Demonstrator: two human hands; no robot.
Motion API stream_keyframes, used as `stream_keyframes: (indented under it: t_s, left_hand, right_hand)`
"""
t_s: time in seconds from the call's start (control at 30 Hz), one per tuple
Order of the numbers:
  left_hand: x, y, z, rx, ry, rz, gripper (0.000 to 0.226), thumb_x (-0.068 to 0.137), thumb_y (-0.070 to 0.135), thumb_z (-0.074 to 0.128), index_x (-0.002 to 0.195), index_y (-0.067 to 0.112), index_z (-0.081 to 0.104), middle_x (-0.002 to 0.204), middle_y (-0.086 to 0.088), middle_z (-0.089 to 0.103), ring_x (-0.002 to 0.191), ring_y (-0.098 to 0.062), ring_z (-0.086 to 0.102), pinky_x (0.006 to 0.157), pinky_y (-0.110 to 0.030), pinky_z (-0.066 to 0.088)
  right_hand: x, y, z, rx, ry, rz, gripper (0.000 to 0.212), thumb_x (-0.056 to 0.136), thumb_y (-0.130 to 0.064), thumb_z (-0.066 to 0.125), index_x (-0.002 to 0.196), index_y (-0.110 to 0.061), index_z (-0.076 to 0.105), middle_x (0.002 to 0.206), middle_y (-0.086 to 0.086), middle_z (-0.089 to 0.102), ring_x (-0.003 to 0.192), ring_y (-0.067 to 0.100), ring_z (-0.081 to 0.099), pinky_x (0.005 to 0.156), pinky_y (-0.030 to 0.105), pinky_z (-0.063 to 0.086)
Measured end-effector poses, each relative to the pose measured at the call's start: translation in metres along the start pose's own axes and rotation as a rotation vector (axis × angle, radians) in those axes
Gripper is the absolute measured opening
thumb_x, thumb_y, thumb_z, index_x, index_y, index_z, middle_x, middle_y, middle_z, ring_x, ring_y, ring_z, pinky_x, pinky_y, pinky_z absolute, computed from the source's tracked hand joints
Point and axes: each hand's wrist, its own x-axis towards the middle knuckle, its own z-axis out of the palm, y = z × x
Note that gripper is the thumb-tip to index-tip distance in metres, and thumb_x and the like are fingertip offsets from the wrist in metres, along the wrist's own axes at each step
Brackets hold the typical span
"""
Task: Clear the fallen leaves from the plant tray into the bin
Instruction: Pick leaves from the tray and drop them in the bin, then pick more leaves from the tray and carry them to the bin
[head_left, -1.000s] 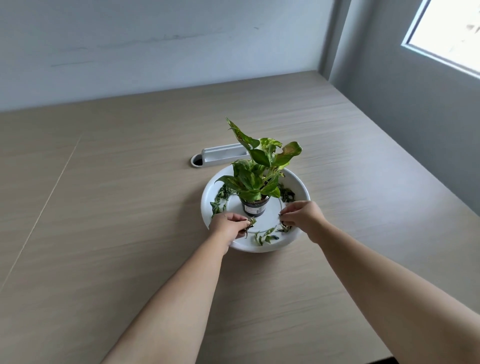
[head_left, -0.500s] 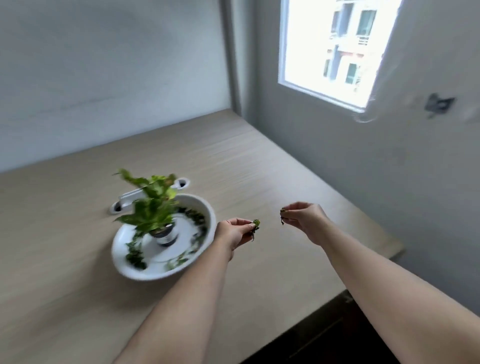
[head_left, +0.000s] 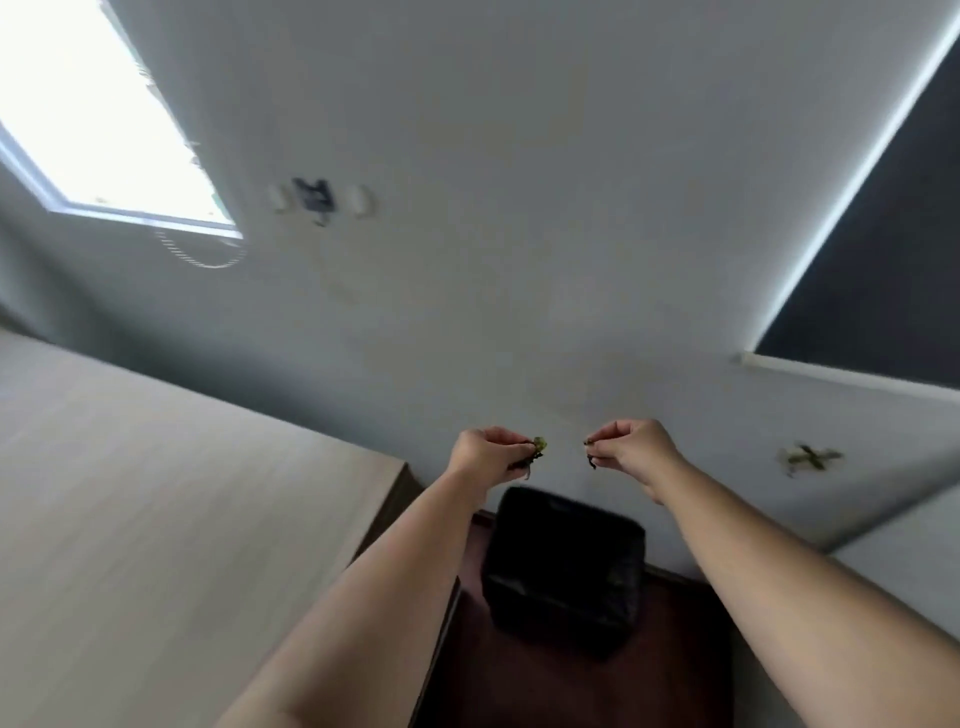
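My left hand (head_left: 485, 457) pinches a small clump of green and dark leaves (head_left: 536, 450) between thumb and fingers. My right hand (head_left: 631, 452) pinches a smaller dark leaf scrap (head_left: 591, 459). Both hands are held out past the table's end, above and slightly beyond a black bin (head_left: 563, 571) that stands on the dark floor against the grey wall. The plant and its white tray are out of view.
The light wooden table (head_left: 156, 519) fills the lower left, its corner close to the bin. A bright window (head_left: 98, 119) is at the upper left. A dark panel with a white frame (head_left: 883, 249) is at the right. The frame is motion-blurred.
Both hands lifted leaves off the white tray and carried them right, past the table's end. The view swung from the plant to the bin by the wall.
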Motion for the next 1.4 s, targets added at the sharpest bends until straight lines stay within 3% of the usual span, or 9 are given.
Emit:
stream_keyframes:
  t_s: [0.2, 0.3, 0.4, 0.5, 0.67, 0.8, 1.03, 1.17, 1.4]
  left_hand:
    - [0.067, -0.062, 0.046, 0.230, -0.026, -0.203, 0.023, 0.079, 0.000, 0.072, 0.062, 0.011, 0.060, 0.084, -0.012, 0.065, 0.064, -0.014, 0.062, 0.045, -0.016, 0.056]
    - [0.096, -0.086, 0.053, 0.356, -0.015, -0.290, 0.018, 0.080, 0.005, 0.073, 0.066, 0.010, 0.062, 0.096, -0.015, 0.066, 0.079, -0.019, 0.065, 0.060, -0.025, 0.060]
    - [0.117, -0.090, 0.066, 0.429, -0.071, -0.380, 0.030, 0.083, 0.025, 0.071, 0.104, 0.004, 0.064, 0.111, -0.011, 0.062, 0.089, -0.023, 0.067, 0.065, -0.030, 0.058]
    - [0.134, -0.087, 0.076, 0.537, -0.118, -0.466, 0.058, 0.089, 0.043, 0.058, 0.134, 0.009, 0.046, 0.138, -0.010, 0.050, 0.107, -0.029, 0.065, 0.076, -0.034, 0.057]
    - [0.134, -0.074, 0.068, 0.642, -0.171, -0.444, 0.057, 0.091, 0.048, 0.049, 0.137, 0.014, 0.043, 0.142, -0.005, 0.046, 0.123, -0.028, 0.052, 0.097, -0.041, 0.048]
    - [0.117, -0.051, 0.054, 0.726, -0.101, -0.315, 0.057, 0.091, 0.048, 0.049, 0.129, 0.007, 0.051, 0.116, -0.013, 0.058, 0.106, -0.032, 0.059, 0.090, -0.037, 0.049]
    - [0.045, -0.004, -0.022, 0.642, 0.107, -0.093, 0.042, 0.087, 0.044, 0.058, 0.111, 0.010, 0.062, 0.113, -0.013, 0.067, 0.109, -0.030, 0.063, 0.093, -0.040, 0.052]
    - [-0.016, 0.010, -0.120, 0.496, 0.272, -0.042, 0.030, 0.087, 0.037, 0.059, 0.103, 0.012, 0.065, 0.099, -0.009, 0.067, 0.089, -0.023, 0.063, 0.072, -0.029, 0.047]
    - [-0.164, -0.040, -0.292, 0.231, 0.719, -0.092, 0.018, 0.086, 0.035, 0.059, 0.091, 0.018, 0.061, 0.097, -0.007, 0.066, 0.087, -0.021, 0.060, 0.063, -0.024, 0.041]
  right_hand:
    - [0.023, 0.087, -0.042, -0.102, 0.123, 0.218, 0.027, 0.073, 0.013, 0.069, 0.059, -0.008, 0.062, 0.062, 0.008, 0.060, 0.056, 0.015, 0.059, 0.044, 0.011, 0.052]
    - [0.041, 0.112, -0.044, -0.123, 0.161, 0.283, 0.026, 0.072, 0.010, 0.071, 0.059, -0.010, 0.063, 0.063, 0.006, 0.060, 0.058, 0.014, 0.060, 0.053, 0.017, 0.056]
    - [0.059, 0.127, -0.040, -0.075, 0.164, 0.357, 0.008, 0.080, 0.001, 0.068, 0.083, -0.007, 0.069, 0.082, 0.008, 0.063, 0.074, 0.017, 0.063, 0.053, 0.019, 0.056]
    - [0.074, 0.136, -0.037, -0.092, 0.151, 0.442, 0.027, 0.089, -0.012, 0.060, 0.116, -0.010, 0.063, 0.114, 0.012, 0.061, 0.105, 0.024, 0.061, 0.066, 0.029, 0.057]
    - [0.073, 0.123, -0.040, -0.193, 0.147, 0.432, 0.018, 0.092, -0.017, 0.051, 0.100, -0.014, 0.067, 0.114, 0.014, 0.066, 0.107, 0.028, 0.063, 0.087, 0.041, 0.056]
    - [0.066, 0.092, -0.035, -0.294, 0.103, 0.333, 0.013, 0.089, -0.017, 0.053, 0.081, -0.018, 0.064, 0.104, 0.012, 0.069, 0.104, 0.030, 0.065, 0.092, 0.042, 0.053]
    - [0.046, 0.013, 0.032, -0.443, -0.074, 0.045, 0.018, 0.082, -0.015, 0.059, 0.067, -0.023, 0.062, 0.084, 0.007, 0.068, 0.089, 0.026, 0.067, 0.078, 0.032, 0.049]
    - [0.016, -0.034, 0.124, -0.525, -0.278, -0.127, 0.022, 0.083, -0.013, 0.058, 0.064, -0.023, 0.061, 0.081, 0.006, 0.068, 0.078, 0.022, 0.065, 0.070, 0.028, 0.045]
    - [-0.083, -0.061, 0.305, -0.750, -0.737, -0.402, 0.018, 0.086, -0.015, 0.058, 0.070, -0.021, 0.064, 0.084, 0.010, 0.071, 0.075, 0.020, 0.064, 0.058, 0.025, 0.043]
